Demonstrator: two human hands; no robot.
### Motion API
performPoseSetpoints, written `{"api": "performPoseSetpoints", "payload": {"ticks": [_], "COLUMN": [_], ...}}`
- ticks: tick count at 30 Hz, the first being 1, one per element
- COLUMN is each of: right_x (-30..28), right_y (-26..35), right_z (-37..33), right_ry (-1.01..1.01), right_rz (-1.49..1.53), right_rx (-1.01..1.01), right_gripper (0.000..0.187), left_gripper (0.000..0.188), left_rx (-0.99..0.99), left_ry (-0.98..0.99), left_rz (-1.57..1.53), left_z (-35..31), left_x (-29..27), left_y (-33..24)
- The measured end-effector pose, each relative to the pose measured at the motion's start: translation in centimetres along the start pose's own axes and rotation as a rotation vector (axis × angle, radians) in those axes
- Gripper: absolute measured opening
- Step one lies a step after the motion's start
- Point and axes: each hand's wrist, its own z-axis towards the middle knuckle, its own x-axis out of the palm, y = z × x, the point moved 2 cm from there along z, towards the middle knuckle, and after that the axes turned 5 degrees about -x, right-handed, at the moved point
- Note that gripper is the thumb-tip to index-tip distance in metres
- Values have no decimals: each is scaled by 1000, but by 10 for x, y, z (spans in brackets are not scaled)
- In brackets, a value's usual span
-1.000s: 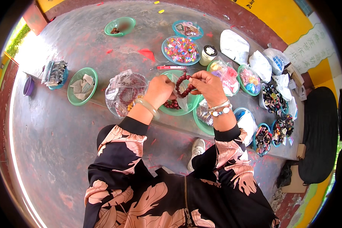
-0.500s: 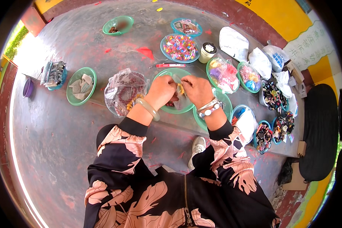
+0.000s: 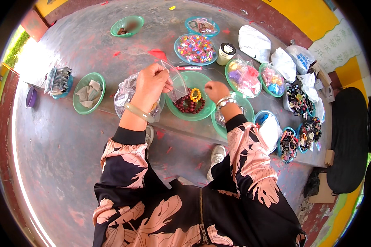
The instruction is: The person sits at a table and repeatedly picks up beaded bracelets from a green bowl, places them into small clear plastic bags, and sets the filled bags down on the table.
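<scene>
Grey floor (image 3: 62, 152), left hand (image 3: 151, 84) pinching clear bag (image 3: 178, 84), right hand (image 3: 217, 91) curled

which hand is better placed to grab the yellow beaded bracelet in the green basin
Probably the right hand: it is nearer the yellow beaded bracelet and seems empty, while the left hand holds a clear plastic bag.

bag (image 3: 179, 89): glossy clear plastic | bead bowl (image 3: 208, 108): smooth plastic | red beads (image 3: 191, 108): glossy | jacket (image 3: 165, 216): satiny cloth
</scene>
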Motion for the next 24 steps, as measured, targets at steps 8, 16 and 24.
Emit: {"api": "performPoseSetpoints", "payload": {"ticks": [8,16,24], "right_x": [97,118,69], "right_y": [-18,-15,-18], "right_z": [-10,-8,15], "right_ry": [294,305,114], "right_rz": [-322,-372,-88], "right_rx": [72,101,223], "right_gripper": [34,24,23], "left_gripper": [16,13,14], "left_rx": [-12,-17,-69], "left_ry": [29,7,11], "left_rz": [30,22,78], "left_z": [0,-1,-2], "left_x": [-3,-6,-6], "left_y": [-3,-2,3]}}
